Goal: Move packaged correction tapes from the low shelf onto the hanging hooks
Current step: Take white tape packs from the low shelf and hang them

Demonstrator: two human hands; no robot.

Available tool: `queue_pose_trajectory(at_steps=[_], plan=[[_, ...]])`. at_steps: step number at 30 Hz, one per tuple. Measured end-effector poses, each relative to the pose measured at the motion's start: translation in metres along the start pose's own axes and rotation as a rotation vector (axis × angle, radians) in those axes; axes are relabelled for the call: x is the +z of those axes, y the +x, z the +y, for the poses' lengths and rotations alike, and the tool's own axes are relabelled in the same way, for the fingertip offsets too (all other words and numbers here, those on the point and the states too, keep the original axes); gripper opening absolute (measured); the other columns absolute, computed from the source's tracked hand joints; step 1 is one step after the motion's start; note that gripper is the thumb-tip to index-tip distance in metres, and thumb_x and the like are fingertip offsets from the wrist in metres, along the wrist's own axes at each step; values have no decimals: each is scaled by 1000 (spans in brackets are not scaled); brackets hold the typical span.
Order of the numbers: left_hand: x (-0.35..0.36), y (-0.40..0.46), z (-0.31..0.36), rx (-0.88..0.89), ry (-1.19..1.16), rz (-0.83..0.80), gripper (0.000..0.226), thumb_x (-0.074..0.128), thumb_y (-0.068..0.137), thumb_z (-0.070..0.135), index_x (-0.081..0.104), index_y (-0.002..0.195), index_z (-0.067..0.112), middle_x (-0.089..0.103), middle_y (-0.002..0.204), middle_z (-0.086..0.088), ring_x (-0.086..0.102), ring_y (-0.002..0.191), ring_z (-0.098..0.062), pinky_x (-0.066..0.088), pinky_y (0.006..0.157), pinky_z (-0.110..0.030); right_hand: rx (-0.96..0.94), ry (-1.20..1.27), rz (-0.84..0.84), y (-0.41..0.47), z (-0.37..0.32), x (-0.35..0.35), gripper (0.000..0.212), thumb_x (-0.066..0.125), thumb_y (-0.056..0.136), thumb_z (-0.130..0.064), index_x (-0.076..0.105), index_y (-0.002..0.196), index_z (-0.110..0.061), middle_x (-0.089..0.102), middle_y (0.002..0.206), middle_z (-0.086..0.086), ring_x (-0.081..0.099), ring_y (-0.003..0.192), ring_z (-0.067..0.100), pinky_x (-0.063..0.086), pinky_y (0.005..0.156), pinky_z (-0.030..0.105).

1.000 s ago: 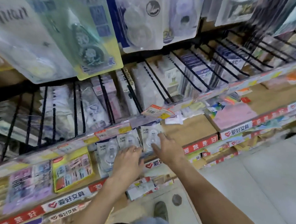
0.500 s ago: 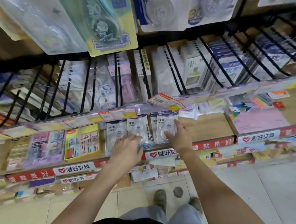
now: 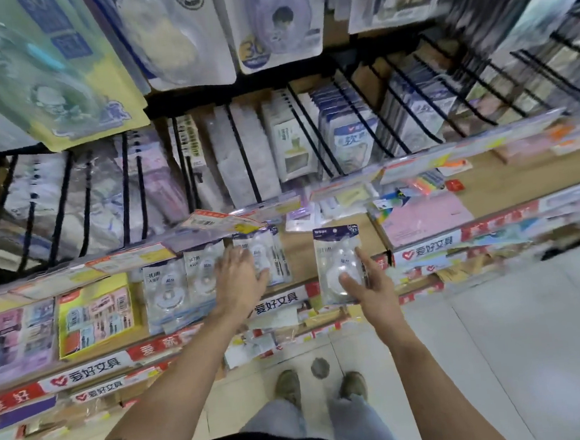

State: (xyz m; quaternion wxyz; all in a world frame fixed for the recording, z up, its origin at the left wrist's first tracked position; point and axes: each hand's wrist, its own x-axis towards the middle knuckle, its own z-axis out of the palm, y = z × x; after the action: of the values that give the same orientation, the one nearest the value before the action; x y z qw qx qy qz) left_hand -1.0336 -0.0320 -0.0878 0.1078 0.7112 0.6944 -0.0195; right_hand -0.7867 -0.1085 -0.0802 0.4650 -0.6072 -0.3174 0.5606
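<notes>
One packaged correction tape (image 3: 338, 264) is held upright in the right hand (image 3: 369, 291), thumb across its clear front and fingers along its right edge, lifted clear of the low shelf (image 3: 335, 247) and just right of the row left there. That row of packaged correction tapes (image 3: 190, 281) lies flat on the low shelf, and the left hand (image 3: 239, 281) is laid on its right end with fingers spread and fairly straight; whether anything is pinched beneath cannot be told. Left of the row a yellow card pack (image 3: 94, 316) is seen, and to the right a pink paper pad (image 3: 425, 215). Directly above the low shelf, black wire hooks (image 3: 243, 161) loaded with packages are fronted by a strip of price labels (image 3: 220, 221), which overhangs the back of the row. Large blister packs (image 3: 274, 21) hang higher still. Below, the person's shoes (image 3: 288, 386) are seen on the tiled floor (image 3: 513, 341).
</notes>
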Motion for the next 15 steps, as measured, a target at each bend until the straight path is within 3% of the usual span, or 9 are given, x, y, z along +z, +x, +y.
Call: queue_pose_trajectory(at_steps=[4, 7, 10, 12, 15], plan=[[12, 13, 12, -85, 42, -42, 68, 56, 91, 61, 57, 128, 4, 54, 134, -15, 47, 126, -31, 37, 108, -45, -27, -15, -25, -6, -3, -26, 66, 75, 91, -22, 44, 149, -23, 59, 141, 1, 59, 127, 17, 54, 98, 33], [20, 17, 17, -197, -145, -39, 73, 69, 87, 50, 51, 134, -2, 47, 142, -20, 48, 127, -36, 41, 108, -44, -29, 8, -27, -6, -7, -43, 65, 70, 92, -11, 41, 150, -16, 58, 141, 5, 61, 124, 18, 56, 90, 28], [25, 24, 25, -288, -272, -31, 54, 79, 79, 40, 64, 109, -3, 35, 149, -19, 43, 132, -39, 37, 112, -49, -48, 4, -27, -5, -9, -57, 64, 71, 91, -11, 45, 148, -16, 59, 140, 2, 62, 122, 14, 56, 92, 29], [25, 25, 32, -334, -319, -17, 42, 82, 77, 32, 65, 94, -2, 24, 158, -20, 29, 144, -38, 28, 119, -49, -41, 1, -32, -4, -10, -63, 62, 72, 91, -13, 46, 147, -20, 61, 137, -1, 63, 120, 11, 56, 94, 31], [22, 22, 44, -345, -346, 59, 54, 87, 71, 30, 62, 107, -1, 19, 160, -25, 24, 147, -38, 27, 120, -44, -41, -23, -28, -2, -11, -71, 63, 74, 90, -17, 46, 146, -23, 60, 137, -4, 63, 118, 6, 56, 92, 27]])
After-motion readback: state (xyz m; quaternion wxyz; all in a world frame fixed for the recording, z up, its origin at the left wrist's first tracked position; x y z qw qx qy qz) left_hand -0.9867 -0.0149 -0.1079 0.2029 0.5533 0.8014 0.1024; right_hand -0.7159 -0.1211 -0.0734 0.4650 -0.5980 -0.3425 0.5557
